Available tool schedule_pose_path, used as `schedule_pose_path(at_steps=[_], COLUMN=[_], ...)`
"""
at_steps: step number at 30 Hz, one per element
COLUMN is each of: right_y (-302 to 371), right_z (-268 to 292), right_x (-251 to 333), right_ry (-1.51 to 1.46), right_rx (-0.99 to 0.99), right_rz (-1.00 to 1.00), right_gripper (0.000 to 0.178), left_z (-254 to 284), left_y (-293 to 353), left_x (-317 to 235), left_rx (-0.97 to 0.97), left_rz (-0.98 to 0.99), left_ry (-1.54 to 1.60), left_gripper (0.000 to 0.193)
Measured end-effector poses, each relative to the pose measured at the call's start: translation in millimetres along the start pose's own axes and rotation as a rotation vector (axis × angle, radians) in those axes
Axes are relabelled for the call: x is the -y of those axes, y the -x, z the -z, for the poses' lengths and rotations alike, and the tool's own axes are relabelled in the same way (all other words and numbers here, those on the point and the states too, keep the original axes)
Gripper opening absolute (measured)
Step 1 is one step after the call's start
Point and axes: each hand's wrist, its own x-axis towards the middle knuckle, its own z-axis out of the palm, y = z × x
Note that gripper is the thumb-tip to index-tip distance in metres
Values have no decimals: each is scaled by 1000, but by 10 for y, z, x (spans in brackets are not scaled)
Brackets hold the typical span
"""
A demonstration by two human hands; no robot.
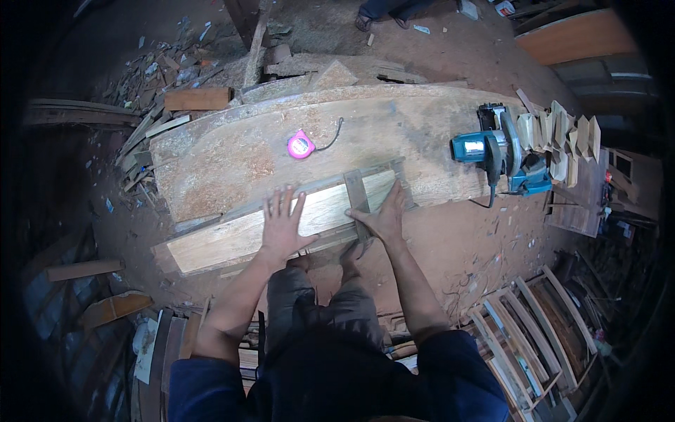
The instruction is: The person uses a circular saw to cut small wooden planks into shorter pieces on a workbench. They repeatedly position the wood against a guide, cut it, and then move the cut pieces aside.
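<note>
A long pale wooden board point(246, 235) lies aslant along the near edge of the workbench. My left hand point(281, 224) rests on it, fingers spread and pointing away from me. A flat darker wooden strip point(356, 190) crosses the board near its right end. My right hand point(385, 216) is open beside that strip, its thumb reaching over the strip and its fingers stretched toward the board's right end. Beyond the board, a pink tape measure point(300, 145) with a dark wrist cord sits on the bench.
The workbench point(415, 123) carries sawdust. On its right end stands a teal circular saw point(496, 151) with a black cable, next to several stacked wood offcuts point(559, 137). Scrap wood point(158, 126) heaps up on the left. Wooden frames point(531, 337) lie at the lower right.
</note>
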Motion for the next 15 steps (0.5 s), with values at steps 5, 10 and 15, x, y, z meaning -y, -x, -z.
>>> schedule_pose_path(at_steps=[5,10,15], right_y=[-3,32,-193], right_z=[-57,-141,-82], right_x=[58,34,203], right_ry=[-40,-132,-176], right_rx=[-58,-104,-2], right_rz=[-13,21,51], right_gripper=[140,129,128], left_z=[-35,-15,129], left_y=[175,212,128], left_x=[221,355,463], left_rx=[-46,19,111], left_rz=[-19,-78,-4], left_ry=[-26,19,66], left_gripper=[110,106,110])
